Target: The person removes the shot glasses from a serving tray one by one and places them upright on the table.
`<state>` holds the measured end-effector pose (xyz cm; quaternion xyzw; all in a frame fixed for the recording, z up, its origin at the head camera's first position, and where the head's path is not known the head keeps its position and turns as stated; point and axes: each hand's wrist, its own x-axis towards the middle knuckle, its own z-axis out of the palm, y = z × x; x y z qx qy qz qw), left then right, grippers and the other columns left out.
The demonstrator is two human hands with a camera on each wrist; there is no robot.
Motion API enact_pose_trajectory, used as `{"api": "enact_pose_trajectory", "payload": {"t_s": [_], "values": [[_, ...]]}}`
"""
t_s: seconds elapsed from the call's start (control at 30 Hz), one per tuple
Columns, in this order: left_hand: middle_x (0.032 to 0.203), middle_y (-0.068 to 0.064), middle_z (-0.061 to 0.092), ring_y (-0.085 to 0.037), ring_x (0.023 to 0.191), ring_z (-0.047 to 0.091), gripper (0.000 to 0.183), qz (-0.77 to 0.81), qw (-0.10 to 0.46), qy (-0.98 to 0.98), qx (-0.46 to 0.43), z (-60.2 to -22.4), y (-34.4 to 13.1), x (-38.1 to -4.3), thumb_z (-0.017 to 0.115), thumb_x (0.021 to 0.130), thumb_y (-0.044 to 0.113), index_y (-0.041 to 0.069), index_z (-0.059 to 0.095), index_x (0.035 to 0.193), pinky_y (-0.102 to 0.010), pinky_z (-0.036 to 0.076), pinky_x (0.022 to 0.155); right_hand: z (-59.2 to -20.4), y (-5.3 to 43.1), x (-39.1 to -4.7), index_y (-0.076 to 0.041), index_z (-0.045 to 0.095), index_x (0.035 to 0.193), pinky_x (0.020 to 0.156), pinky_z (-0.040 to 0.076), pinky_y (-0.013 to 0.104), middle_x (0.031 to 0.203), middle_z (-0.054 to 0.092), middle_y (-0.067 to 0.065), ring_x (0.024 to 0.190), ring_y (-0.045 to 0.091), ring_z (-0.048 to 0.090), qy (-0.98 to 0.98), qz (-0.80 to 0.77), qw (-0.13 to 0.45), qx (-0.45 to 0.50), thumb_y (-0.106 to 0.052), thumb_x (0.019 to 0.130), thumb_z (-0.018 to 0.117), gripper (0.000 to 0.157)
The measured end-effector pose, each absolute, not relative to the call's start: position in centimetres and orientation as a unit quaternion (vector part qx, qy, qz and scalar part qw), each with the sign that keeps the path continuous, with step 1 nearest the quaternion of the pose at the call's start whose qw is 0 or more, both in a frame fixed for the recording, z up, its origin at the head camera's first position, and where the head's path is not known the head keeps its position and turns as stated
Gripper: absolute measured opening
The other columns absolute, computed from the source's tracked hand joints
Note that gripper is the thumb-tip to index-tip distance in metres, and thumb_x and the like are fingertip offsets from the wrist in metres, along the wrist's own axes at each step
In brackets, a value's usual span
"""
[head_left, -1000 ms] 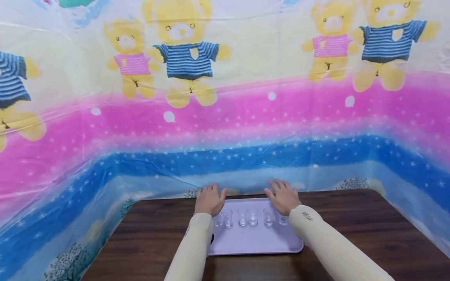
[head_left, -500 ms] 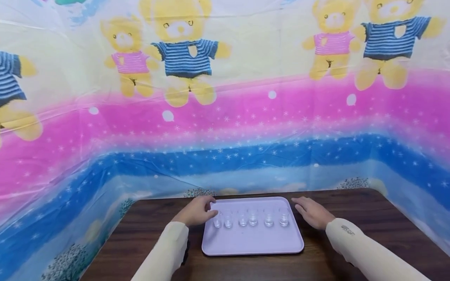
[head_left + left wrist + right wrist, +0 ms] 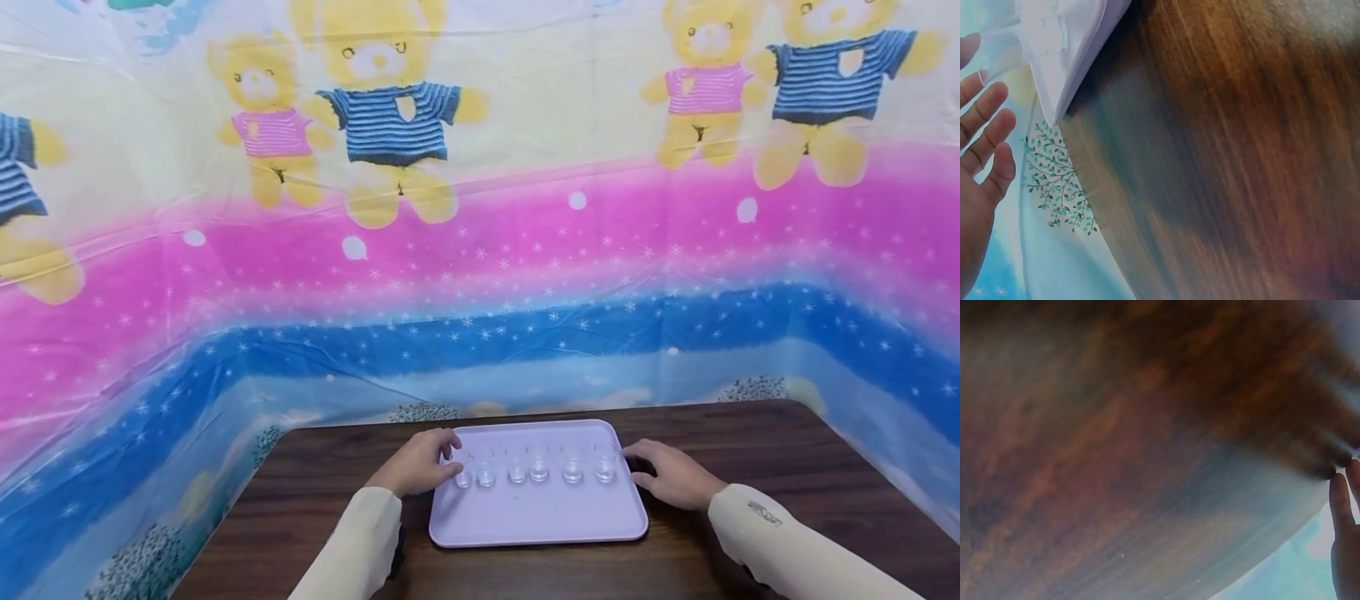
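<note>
Bearing a dark print too small to read, my right sleeve (image 3: pixel 798 537) crosses the lower right of the frame, my right hand (image 3: pixel 673 476) relaxed beside the lilac tray (image 3: pixel 536 518) at lower centre. My left hand (image 3: pixel 417 463), thumb and fingers parted, is at the leftmost glass (image 3: pixel 463 478) of six rowed across the tray's upper half; whether they touch, I cannot tell. Brown table (image 3: pixel 780 454) extends past both hands to a bear-patterned cloth (image 3: pixel 517 233).
</note>
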<state>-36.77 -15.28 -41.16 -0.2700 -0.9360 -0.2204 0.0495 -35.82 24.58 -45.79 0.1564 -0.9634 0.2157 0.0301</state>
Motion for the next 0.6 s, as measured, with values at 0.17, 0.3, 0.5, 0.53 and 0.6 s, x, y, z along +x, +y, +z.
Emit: {"api": "enact_pose_trajectory", "payload": {"t_s": [0.17, 0.3, 0.5, 0.53, 0.6], "values": [[0.081, -0.004, 0.054, -0.011, 0.066, 0.047, 0.029, -0.232, 0.052, -0.934, -0.265, -41.7, -15.1, -37.1, 0.063, 0.076, 0.026, 0.006, 0.056, 0.096, -0.026, 0.040, 0.057, -45.8, 24.7, -35.7, -0.017, 0.051, 0.118, 0.087, 0.032, 0.046, 0.115, 0.049, 0.001, 0.109, 0.022, 0.043, -0.966, 0.205, 0.022, 0.156, -0.023, 0.082, 0.058, 0.037], [0.081, -0.004, 0.053, -0.011, 0.066, 0.047, 0.027, -0.243, 0.050, -0.933, -0.262, -41.8, -14.9, -37.2, 0.063, 0.077, 0.024, 0.005, 0.056, 0.094, -0.026, 0.041, 0.056, -45.9, 24.8, -35.6, -0.017, 0.049, 0.121, 0.088, 0.030, 0.047, 0.120, 0.047, 0.003, 0.112, 0.024, 0.040, -0.967, 0.205, 0.015, 0.153, -0.025, 0.082, 0.057, 0.040], [0.079, -0.005, 0.053, -0.011, 0.063, 0.046, 0.025, -0.246, 0.073, -0.936, -0.240, -41.5, -15.2, -37.9, 0.062, 0.077, 0.023, 0.005, 0.056, 0.094, -0.026, 0.040, 0.054, -46.0, 24.9, -35.5, -0.017, 0.047, 0.123, 0.089, 0.029, 0.048, 0.122, 0.045, 0.002, 0.114, 0.024, 0.037, -0.964, 0.218, 0.008, 0.154, -0.027, 0.083, 0.056, 0.042], [0.079, -0.004, 0.052, -0.011, 0.063, 0.046, 0.025, -0.245, 0.079, -0.938, -0.232, -41.5, -15.3, -38.1, 0.062, 0.077, 0.023, 0.005, 0.056, 0.094, -0.026, 0.040, 0.054, -46.0, 24.9, -35.4, -0.017, 0.047, 0.123, 0.089, 0.029, 0.048, 0.122, 0.045, 0.002, 0.115, 0.024, 0.038, -0.963, 0.221, 0.006, 0.154, -0.027, 0.083, 0.056, 0.042], [0.079, -0.004, 0.053, -0.010, 0.062, 0.046, 0.024, -0.245, 0.093, -0.940, -0.218, -41.5, -15.5, -38.3, 0.062, 0.076, 0.022, 0.006, 0.056, 0.094, -0.026, 0.040, 0.054, -46.1, 24.9, -35.3, -0.017, 0.047, 0.123, 0.089, 0.029, 0.048, 0.122, 0.045, 0.002, 0.114, 0.024, 0.038, -0.963, 0.225, 0.001, 0.151, -0.028, 0.083, 0.056, 0.043]]}}
